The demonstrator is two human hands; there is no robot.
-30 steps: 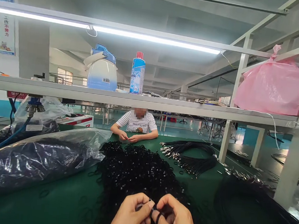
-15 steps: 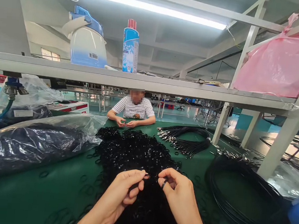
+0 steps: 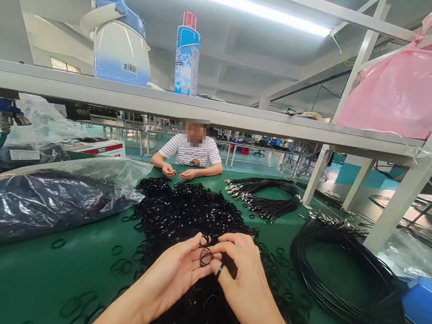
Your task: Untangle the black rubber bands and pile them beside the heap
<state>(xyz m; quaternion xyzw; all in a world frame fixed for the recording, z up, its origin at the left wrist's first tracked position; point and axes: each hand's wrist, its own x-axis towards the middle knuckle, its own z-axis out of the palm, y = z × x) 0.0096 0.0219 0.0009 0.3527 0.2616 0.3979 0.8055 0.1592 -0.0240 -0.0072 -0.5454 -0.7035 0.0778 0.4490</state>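
My left hand (image 3: 170, 274) is turned palm up over a heap of black rings (image 3: 197, 208), with its fingers curled a little. Thin black rings (image 3: 206, 257) lie on its fingers, one of them close to the thumb tip. My right hand (image 3: 242, 270) comes in from the right, fingers bent, its fingertips and thumb meeting the left fingertips. A black band circles the right thumb. Whatever sits between the right fingers is hidden. Loose rings (image 3: 121, 265) are scattered on the green table (image 3: 78, 266) left of the heap.
Left lies a clear plastic bag (image 3: 57, 198) of black items. Coiled black cables (image 3: 262, 196) and a larger coil (image 3: 339, 304) are on the right, near a blue bin (image 3: 426, 306). A shelf (image 3: 213, 112) crosses above. Opposite sits a co-worker (image 3: 192, 152), hands at the heap's far edge.
My left hand has turned from a pinch to palm up, showing rings on its fingers. My right hand has moved left to meet it. The co-worker's hands are slightly further apart.
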